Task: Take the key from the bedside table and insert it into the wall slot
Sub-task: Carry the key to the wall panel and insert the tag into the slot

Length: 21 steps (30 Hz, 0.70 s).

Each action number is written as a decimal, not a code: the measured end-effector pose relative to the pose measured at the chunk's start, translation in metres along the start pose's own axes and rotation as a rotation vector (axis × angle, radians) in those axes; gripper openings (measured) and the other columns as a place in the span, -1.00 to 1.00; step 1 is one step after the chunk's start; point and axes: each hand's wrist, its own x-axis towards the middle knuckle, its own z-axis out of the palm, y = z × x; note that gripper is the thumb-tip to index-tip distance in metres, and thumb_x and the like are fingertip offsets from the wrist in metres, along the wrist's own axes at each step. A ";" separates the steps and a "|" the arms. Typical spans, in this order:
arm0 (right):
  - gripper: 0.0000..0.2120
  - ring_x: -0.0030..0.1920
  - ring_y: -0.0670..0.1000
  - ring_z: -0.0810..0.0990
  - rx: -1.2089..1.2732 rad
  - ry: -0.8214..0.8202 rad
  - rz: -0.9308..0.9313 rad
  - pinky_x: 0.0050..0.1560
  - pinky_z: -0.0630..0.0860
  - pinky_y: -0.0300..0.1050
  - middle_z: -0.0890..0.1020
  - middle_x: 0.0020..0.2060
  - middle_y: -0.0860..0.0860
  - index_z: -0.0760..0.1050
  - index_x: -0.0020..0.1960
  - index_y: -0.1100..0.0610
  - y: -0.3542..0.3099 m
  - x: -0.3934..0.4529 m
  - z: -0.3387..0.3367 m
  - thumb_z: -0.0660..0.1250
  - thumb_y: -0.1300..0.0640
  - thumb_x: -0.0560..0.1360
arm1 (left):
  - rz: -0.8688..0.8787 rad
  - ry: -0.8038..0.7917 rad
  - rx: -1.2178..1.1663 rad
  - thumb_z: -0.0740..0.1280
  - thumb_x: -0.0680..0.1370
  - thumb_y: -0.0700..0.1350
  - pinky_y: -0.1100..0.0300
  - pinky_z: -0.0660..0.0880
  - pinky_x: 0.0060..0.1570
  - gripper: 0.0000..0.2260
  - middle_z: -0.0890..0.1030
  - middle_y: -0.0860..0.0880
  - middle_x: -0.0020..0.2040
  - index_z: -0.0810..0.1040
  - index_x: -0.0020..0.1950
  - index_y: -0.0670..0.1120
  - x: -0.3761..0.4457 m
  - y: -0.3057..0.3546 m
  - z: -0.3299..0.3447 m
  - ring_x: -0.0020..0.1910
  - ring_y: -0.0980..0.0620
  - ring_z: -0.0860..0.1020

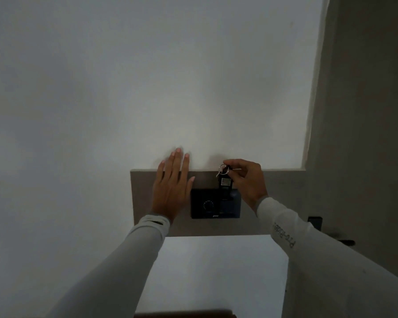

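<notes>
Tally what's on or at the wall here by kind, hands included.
Hands: 2 (left hand flat on the wall, right hand pinching the key ring)
Key tags: 1 (key tag)
Black wall units: 1 (wall unit)
Grey backing panels: 1 (panel)
Total: 5

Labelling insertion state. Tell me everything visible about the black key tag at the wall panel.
The flat black rectangular key tag hangs upright, long side vertical, with a pale label on its upper face and a metal ring at its top. The right hand pinches that ring end from the right. Its lower end overlaps the right half of the black wall switch panel, beside a round dial. Dim light and blur hide whether it sits in a slot. The left hand lies flat, apart from it.
</notes>
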 end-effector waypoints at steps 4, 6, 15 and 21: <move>-0.81 0.05 0.09 0.70 0.010 -0.012 -0.034 0.19 0.60 -0.09 0.72 0.00 0.21 0.64 0.08 0.29 0.022 0.015 0.002 0.38 0.39 0.49 | -0.009 0.033 0.032 0.14 0.74 0.02 -0.28 0.34 0.54 -0.46 0.22 -0.33 0.66 0.20 0.66 -0.23 -0.003 0.000 0.033 0.63 -0.30 0.25; -0.80 0.04 0.04 0.70 -0.023 -0.030 -0.070 0.14 0.60 -0.27 0.72 0.00 0.17 0.64 0.10 0.27 0.030 0.020 0.001 0.38 0.38 0.49 | -0.005 0.070 0.048 0.11 0.75 0.04 -0.27 0.30 0.57 -0.45 0.21 -0.32 0.66 0.17 0.67 -0.22 -0.002 -0.003 0.043 0.64 -0.30 0.23; -0.76 0.05 0.04 0.65 -0.255 -0.060 -0.216 0.09 0.52 -0.40 0.69 0.02 0.16 0.61 0.15 0.31 0.044 0.013 -0.009 0.36 0.39 0.50 | -0.011 0.085 0.055 0.04 0.76 0.07 -0.25 0.22 0.62 -0.44 0.16 -0.32 0.68 0.10 0.69 -0.20 -0.003 -0.004 0.050 0.67 -0.28 0.15; -0.72 0.07 0.21 0.62 -0.576 -0.128 -0.393 0.14 0.54 0.03 0.69 0.05 0.19 0.60 0.19 0.26 0.045 0.012 -0.011 0.40 0.31 0.49 | -0.015 0.087 0.069 0.08 0.75 0.06 -0.24 0.24 0.61 -0.44 0.16 -0.31 0.68 0.12 0.69 -0.20 -0.004 -0.002 0.047 0.66 -0.28 0.17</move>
